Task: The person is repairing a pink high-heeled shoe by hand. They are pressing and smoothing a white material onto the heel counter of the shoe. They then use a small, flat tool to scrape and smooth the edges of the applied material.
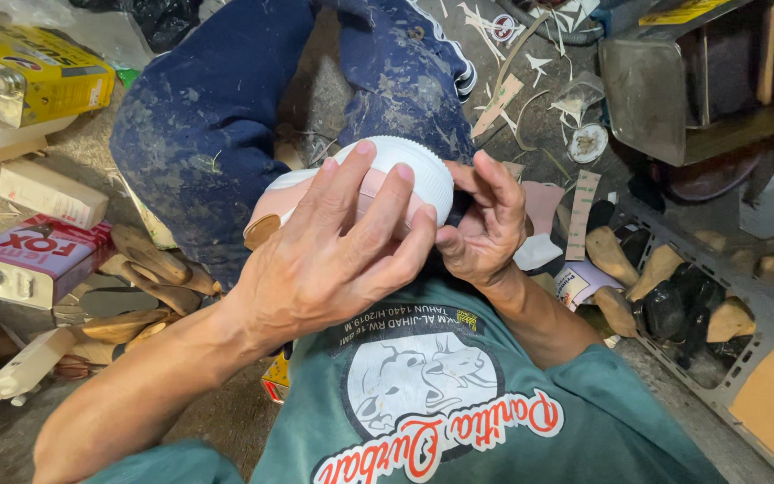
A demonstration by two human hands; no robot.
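Pressing looks like the step in hand: the left hand point(338, 255) wraps flat over the pink shoe upper with its ribbed white rubber sole point(405, 170), held on the lap against the blue trousers point(217, 116), while the right hand point(485, 224) pinches the sole's edge, fingers curled. Judging by that grip, the next move calls for firm, even pressure along the rim. Counted: 1 shoe, 2 glue tins point(29, 260), several wooden lasts point(150, 260) either side.

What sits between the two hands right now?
In the head view, a pink shoe with a white ribbed sole is gripped between the left hand and the right hand.
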